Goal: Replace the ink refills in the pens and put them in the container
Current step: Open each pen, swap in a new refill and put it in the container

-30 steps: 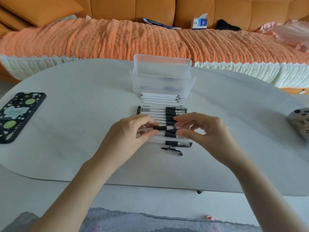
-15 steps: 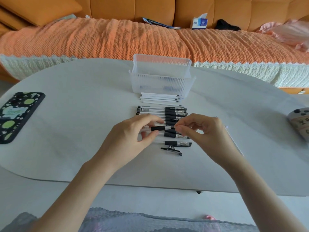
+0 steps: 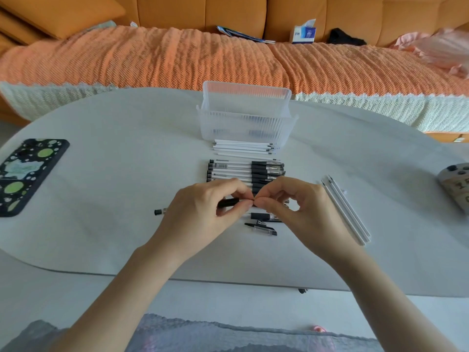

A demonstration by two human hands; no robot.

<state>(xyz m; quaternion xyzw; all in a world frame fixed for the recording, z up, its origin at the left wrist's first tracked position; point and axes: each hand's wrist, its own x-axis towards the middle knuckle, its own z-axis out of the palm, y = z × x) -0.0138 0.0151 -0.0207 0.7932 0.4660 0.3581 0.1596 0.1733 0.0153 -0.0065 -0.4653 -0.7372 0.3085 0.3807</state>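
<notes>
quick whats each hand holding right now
Left hand: grips the pen by its barrel.
Right hand: pinches that pen's front end.

Left grip holding a pen, right grip pinching its end, pen row behind, clear container beyond.

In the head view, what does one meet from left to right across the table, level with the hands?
Spotted phone case, left hand holding a pen, right hand, loose white refills, grey device at the edge.
</notes>
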